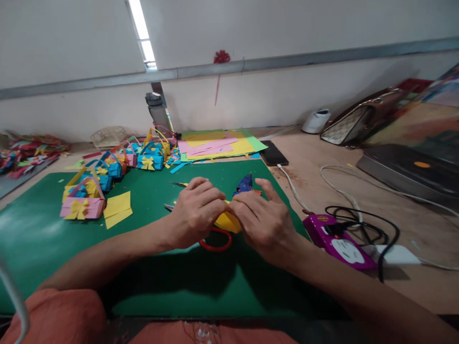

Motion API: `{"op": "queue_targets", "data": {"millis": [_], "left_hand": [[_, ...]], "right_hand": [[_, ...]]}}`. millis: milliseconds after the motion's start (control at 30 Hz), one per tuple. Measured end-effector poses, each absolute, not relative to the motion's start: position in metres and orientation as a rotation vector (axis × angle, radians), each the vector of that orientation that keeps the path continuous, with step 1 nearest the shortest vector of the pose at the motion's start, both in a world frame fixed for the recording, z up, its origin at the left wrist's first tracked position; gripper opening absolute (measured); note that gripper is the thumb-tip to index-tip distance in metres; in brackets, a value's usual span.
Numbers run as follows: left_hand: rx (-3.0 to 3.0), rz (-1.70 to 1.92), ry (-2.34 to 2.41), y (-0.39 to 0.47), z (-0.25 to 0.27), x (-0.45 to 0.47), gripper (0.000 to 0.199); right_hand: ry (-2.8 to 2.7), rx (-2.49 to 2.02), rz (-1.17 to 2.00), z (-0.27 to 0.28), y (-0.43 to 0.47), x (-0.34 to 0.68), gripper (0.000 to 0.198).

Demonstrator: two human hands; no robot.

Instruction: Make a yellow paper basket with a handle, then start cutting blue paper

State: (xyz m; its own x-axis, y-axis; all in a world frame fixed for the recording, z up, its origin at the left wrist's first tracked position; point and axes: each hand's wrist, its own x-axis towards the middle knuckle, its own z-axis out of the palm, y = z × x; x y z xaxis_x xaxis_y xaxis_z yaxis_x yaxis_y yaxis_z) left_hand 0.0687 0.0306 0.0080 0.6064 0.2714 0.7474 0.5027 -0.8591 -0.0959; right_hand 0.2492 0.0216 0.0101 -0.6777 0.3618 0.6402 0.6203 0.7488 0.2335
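Between both hands is a piece of yellow paper [228, 222], partly hidden by the fingers. My left hand [197, 210] pinches its left side with curled fingers. Across from it, my right hand [263, 217] grips the other side, its thumb or a finger raised. Red-handled scissors [217, 242] lie on the green mat under the hands, their blades poking out left of my left hand. Just behind my right hand is a blue glue gun [244, 184], partly covered. Two yellow paper sheets [117, 209] rest to the left.
Several small paper baskets with bows [83, 203] stand at the left of the green mat [150, 286]. Coloured paper sheets [215, 143] and a phone [274, 153] lie behind. A purple power strip [340, 243] with tangled cables sits right; a grey bottle [157, 112] stands at the wall.
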Motion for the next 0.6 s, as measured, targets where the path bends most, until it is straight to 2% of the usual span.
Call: {"op": "queue_targets", "data": {"millis": [167, 400, 500, 600], "left_hand": [[-2.461, -0.926, -0.623, 0.029, 0.006, 0.069, 0.019], [-2.429, -0.946, -0.642, 0.032, 0.005, 0.069, 0.019], [-2.414, -1.193, -0.657, 0.032, 0.014, 0.066, 0.018], [-2.265, -1.617, -0.759, 0.037, 0.024, 0.057, 0.033]], "right_hand": [[-2.398, -0.787, -0.642, 0.003, 0.026, 0.248, 0.024], [-2.417, -0.779, -0.515, 0.005, 0.029, 0.248, 0.024], [-2.28, -0.789, -0.255, 0.011, 0.033, 0.25, 0.023], [-1.956, -0.965, 0.233, 0.018, 0.037, 0.252, 0.025]]}}
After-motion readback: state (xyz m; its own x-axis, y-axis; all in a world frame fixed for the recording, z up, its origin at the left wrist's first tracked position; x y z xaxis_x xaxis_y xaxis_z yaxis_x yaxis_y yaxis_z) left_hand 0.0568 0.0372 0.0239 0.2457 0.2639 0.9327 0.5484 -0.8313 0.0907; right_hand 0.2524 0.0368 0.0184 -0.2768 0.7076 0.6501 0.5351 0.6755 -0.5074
